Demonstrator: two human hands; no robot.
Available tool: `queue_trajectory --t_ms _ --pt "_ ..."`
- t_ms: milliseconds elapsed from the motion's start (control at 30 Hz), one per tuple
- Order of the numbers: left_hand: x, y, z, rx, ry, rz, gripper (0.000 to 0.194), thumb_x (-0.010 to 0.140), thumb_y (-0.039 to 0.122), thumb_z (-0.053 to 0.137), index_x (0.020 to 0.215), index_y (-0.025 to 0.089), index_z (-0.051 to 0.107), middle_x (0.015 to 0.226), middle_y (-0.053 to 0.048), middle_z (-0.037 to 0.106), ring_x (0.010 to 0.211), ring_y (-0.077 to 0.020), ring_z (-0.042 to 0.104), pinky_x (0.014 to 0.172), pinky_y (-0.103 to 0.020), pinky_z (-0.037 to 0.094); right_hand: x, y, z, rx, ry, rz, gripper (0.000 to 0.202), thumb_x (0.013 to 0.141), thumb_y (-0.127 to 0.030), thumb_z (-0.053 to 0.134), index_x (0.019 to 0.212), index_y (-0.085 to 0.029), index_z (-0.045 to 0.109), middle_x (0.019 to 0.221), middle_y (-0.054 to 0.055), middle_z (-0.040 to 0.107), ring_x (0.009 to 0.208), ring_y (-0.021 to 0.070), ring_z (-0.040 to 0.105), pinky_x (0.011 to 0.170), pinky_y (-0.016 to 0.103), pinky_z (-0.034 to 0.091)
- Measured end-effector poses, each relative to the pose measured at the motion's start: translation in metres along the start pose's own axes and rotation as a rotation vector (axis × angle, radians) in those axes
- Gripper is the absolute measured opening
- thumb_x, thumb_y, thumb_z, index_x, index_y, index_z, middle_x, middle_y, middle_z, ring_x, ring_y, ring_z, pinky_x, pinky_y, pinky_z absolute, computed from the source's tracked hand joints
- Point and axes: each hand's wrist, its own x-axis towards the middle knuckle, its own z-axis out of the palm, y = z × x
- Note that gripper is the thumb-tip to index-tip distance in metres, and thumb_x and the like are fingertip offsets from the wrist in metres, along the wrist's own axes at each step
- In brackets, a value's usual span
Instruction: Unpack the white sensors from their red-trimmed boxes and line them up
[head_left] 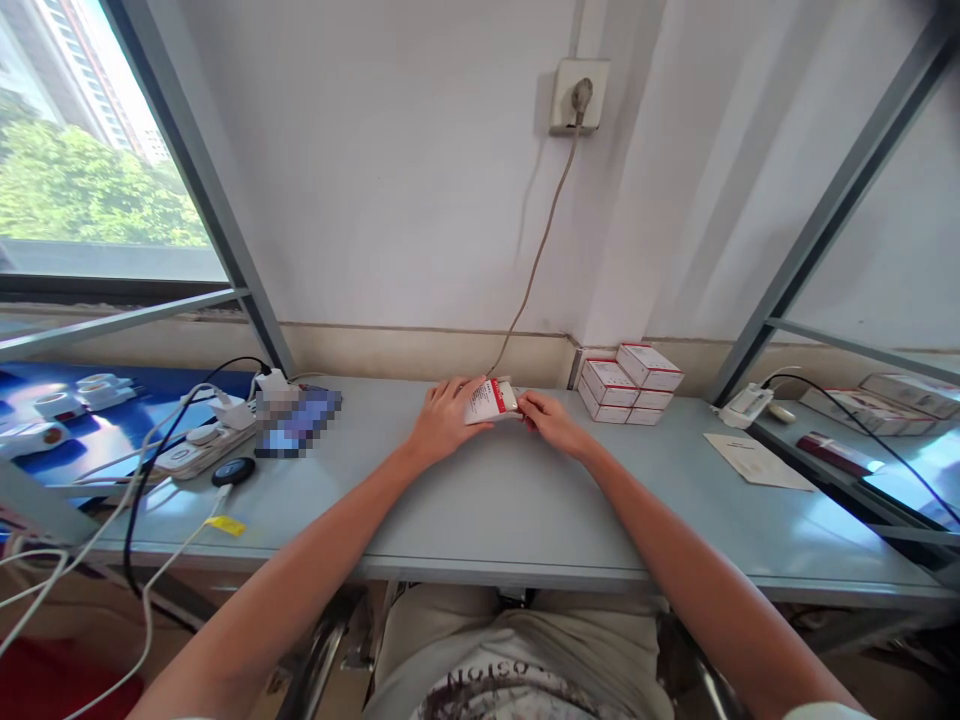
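A small white and red box (487,401) lies at the middle of the grey table, near its back edge. My left hand (448,418) is wrapped over the box's left side and holds it. At the box's right end, the fingers of my right hand (551,420) are pinched together by its end flap; what they grip, if anything, is too small to make out. To the right, several similar white and red boxes (628,384) are stacked against the wall.
A power strip (202,448) with chargers and cables, a black round device (233,471) and a blurred phone (300,422) lie on the left. On the right are a paper sheet (756,461) and a white adapter (746,405). A cable (541,240) hangs from the wall socket.
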Motion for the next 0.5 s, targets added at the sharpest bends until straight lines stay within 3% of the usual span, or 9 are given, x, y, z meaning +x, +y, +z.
queue_trajectory --t_ms 300,500 --pt "0.001 0.004 0.001 -0.068 0.011 -0.019 0.078 0.093 0.056 0.080 0.159 0.031 0.047 0.140 -0.011 0.064 0.128 -0.0320 0.062 0.111 -0.048 0.046 -0.002 -0.011 -0.006 0.047 0.043 0.011 0.037 0.103 -0.049 0.050 0.077 -0.024 0.054 0.067 -0.003 0.056 0.065 0.0156 0.052 0.066 0.030 0.042" --pt "0.002 -0.003 -0.003 -0.026 0.025 -0.024 0.079 0.091 0.054 0.083 0.158 0.029 0.049 0.140 -0.012 0.065 0.124 -0.0329 0.063 0.110 -0.048 0.047 0.004 -0.003 -0.018 0.262 0.224 0.123 0.027 0.096 -0.046 0.057 0.080 -0.023 0.056 0.082 0.002 0.071 0.064 0.0153 0.065 0.067 0.030 0.052"
